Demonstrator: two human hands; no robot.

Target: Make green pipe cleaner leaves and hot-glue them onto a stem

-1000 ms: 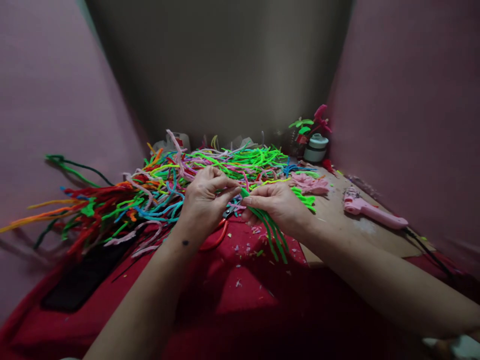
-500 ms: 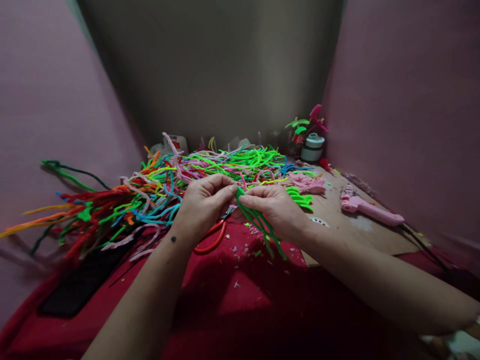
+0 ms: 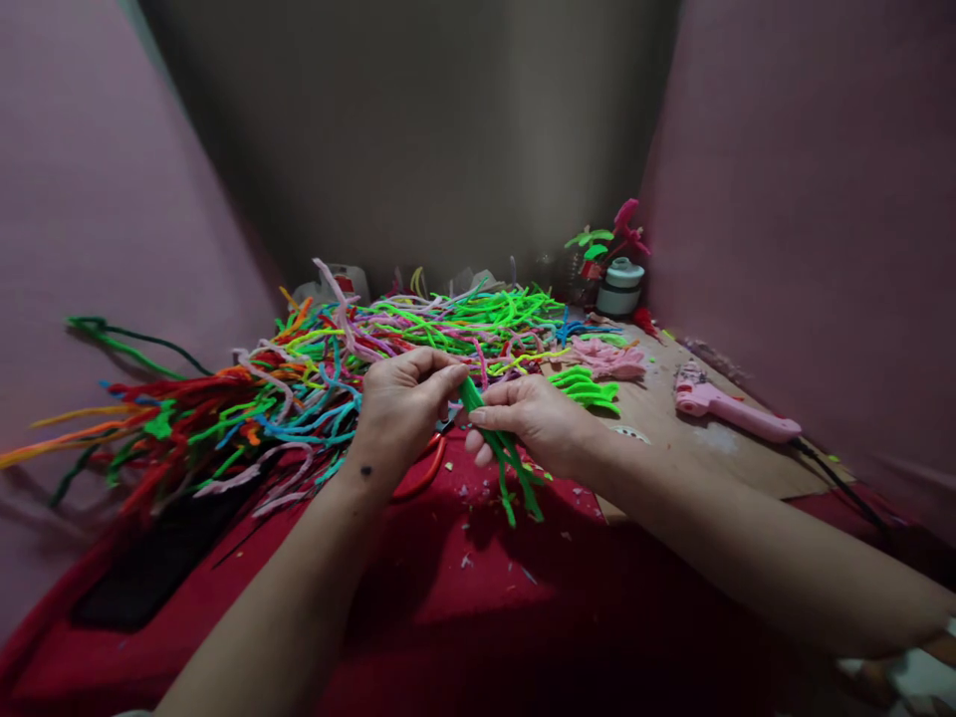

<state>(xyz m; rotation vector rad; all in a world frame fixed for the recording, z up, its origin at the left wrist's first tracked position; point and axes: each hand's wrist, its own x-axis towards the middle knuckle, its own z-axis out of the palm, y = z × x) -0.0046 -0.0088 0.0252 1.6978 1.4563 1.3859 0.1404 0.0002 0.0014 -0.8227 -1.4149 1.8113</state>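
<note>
Both hands meet over a red cloth [image 3: 463, 597]. My right hand [image 3: 534, 423] grips a bundle of dark green pipe cleaners [image 3: 508, 463] whose loose ends hang down toward me. My left hand [image 3: 399, 408] pinches the top end of that same bundle between thumb and fingers. Under the hands lie red-handled scissors [image 3: 422, 473], partly hidden. Behind the hands spreads a big heap of pipe cleaners in many colours [image 3: 314, 388].
A pink glue gun [image 3: 728, 408] with a black cord lies on a brown board [image 3: 672, 438] at the right. Bright green bent pieces [image 3: 587, 388] and pink pieces [image 3: 608, 360] rest near it. A small pot with a pipe-cleaner flower [image 3: 618, 274] stands at the back. Pink walls close in on both sides.
Both hands have shifted slightly left and toward me with the green bundle, whose ends now hang lower. The view has drifted a little.
</note>
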